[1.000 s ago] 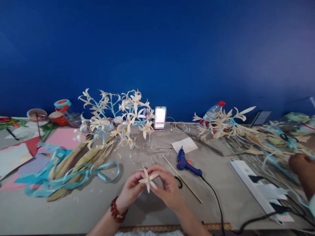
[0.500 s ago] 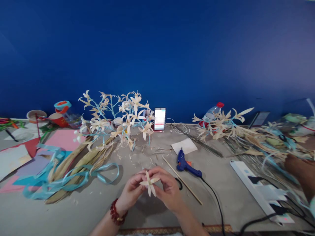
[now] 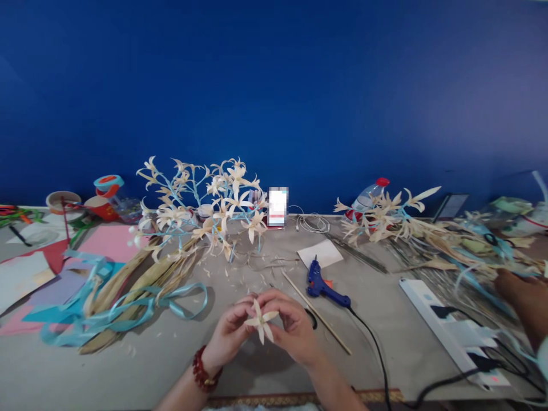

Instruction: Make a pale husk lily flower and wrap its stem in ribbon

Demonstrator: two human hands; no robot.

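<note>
**Light Hold, Delicate Petals**

The grey worktop (image 3: pixel 171 365) carries, at its back, a spray of pale artificial flowers (image 3: pixel 234 197). Near its front edge, the left hand (image 3: pixel 231 331) and right hand (image 3: pixel 296 334) come together, both narrowed in a pinch. To their right lies a blue hot-glue gun (image 3: pixel 323 288). Between the 2 hands, above the worktop, sits 1 cream star-shaped flower (image 3: pixel 261 322) (any stem is hidden). It looks very light; its 5 thin petals are probably dry, stiffish and easily creased, so pinch gently behind them, at the base.
</note>
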